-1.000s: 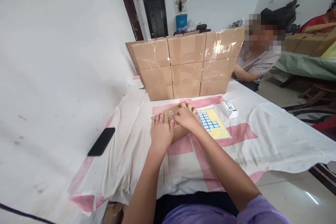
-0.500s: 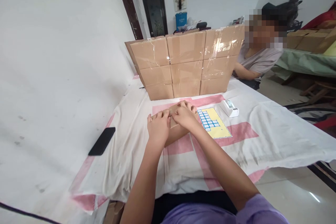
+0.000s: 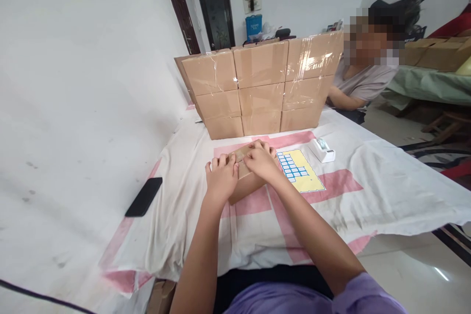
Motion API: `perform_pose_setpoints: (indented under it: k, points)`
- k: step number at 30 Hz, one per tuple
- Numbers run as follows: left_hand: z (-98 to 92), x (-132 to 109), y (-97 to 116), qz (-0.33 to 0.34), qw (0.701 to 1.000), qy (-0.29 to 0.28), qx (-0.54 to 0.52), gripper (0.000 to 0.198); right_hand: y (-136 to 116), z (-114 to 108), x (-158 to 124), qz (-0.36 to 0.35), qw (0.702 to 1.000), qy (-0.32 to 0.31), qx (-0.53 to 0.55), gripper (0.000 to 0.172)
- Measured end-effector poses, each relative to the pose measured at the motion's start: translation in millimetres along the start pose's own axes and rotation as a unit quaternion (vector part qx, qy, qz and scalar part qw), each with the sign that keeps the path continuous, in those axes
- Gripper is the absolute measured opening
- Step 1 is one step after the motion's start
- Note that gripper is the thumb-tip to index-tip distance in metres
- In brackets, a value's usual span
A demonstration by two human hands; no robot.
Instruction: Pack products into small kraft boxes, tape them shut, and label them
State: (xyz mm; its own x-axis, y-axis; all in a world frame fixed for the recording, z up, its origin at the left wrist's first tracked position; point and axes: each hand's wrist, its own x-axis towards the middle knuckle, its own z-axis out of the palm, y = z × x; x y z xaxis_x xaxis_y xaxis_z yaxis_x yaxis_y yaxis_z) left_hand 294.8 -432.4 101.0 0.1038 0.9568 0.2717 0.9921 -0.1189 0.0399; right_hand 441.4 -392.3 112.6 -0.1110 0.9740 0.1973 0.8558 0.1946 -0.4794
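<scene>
A small brown cardboard box (image 3: 247,186) lies on the cloth in front of me, its top flaps meeting in a seam. My left hand (image 3: 222,176) lies over its left end, fingers curled on the top edge and thumb near the seam. Across the right end rests my right hand (image 3: 262,159), its fingers bent over the far edge and its thumb pressing near the middle of the top. Both palms hide parts of the box. Right beside it is a yellow sheet (image 3: 312,176) with stickers outlined in blue. A white tape dispenser (image 3: 322,151) stands beyond the sheet.
A wall of stacked cardboard boxes (image 3: 262,91), wrapped in clear film, rises at the table's back. A black phone (image 3: 143,197) lies at the left near the white wall. Behind the stack on the right sits another person (image 3: 368,83). The tablecloth (image 3: 184,196) is wrinkled.
My thumbs have moved slightly apart, so more of the box's top shows between my hands. The box stays in nearly the same place.
</scene>
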Motion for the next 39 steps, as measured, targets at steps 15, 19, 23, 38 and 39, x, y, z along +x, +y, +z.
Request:
perform_pose_setpoints:
  k: [15, 19, 23, 38, 39]
  points:
    - [5.7, -1.4, 1.2, -0.010, 1.000, 0.009, -0.005, 0.054, -1.2, 1.4, 4.9, 0.015, 1.000, -0.014, 0.021, 0.035]
    - [5.1, -1.8, 2.3, -0.011, 1.000, 0.011, -0.008, 0.057, -2.5, 0.0, 4.2, 0.015, 1.000, -0.018, 0.020, 0.035]
    - [4.4, -2.0, 1.8, -0.006, 1.000, 0.010, -0.017, 0.053, -2.7, -1.5, 3.2, 0.012, 0.999, -0.023, 0.021, 0.036]
    - [6.3, -2.1, 0.1, -0.007, 0.999, 0.009, -0.030, 0.050, -5.2, 2.8, 1.0, 0.021, 1.000, -0.009, -0.010, 0.038]
    - [6.1, -2.0, 0.0, -0.006, 0.999, 0.008, -0.030, 0.050, -5.1, 2.9, 0.8, 0.019, 1.000, -0.010, -0.012, 0.038]
